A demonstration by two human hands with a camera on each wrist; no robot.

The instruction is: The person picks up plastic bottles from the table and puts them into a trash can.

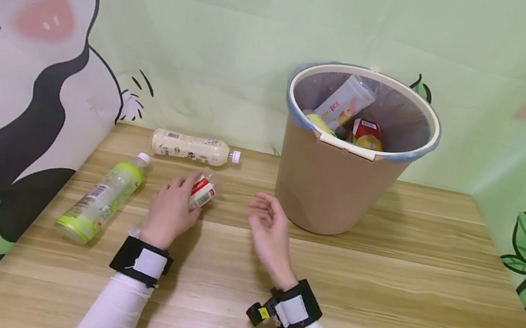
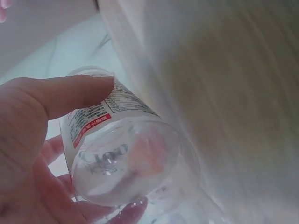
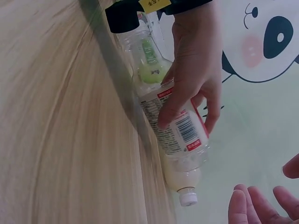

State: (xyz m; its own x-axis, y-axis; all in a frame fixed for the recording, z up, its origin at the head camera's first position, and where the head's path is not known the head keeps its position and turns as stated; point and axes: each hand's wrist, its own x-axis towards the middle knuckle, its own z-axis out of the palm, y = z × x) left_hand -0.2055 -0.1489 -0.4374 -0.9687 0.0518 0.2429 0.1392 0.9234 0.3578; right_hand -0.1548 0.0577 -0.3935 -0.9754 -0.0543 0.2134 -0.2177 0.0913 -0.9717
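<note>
My left hand (image 1: 170, 209) grips a clear plastic bottle (image 1: 202, 193) with a white and red label, fingers and thumb wrapped around its label. In the left wrist view, the thumb lies across the label of the clear bottle (image 2: 121, 158), and its see-through end faces the camera. The right wrist view shows this bottle (image 3: 175, 126) tilted, close over the table. My right hand (image 1: 271, 238) hovers to the right, holding nothing, its fingers loosely bent. In the right wrist view its fingertips (image 3: 261, 205) are apart from the bottle.
A brown trash bin (image 1: 327, 186) with a bag liner stands at the back right, wrappers inside. A beige-labelled bottle (image 1: 189, 148) lies at the back of the table (image 1: 406, 304). Left of my left hand lies a green-labelled bottle (image 1: 103, 198).
</note>
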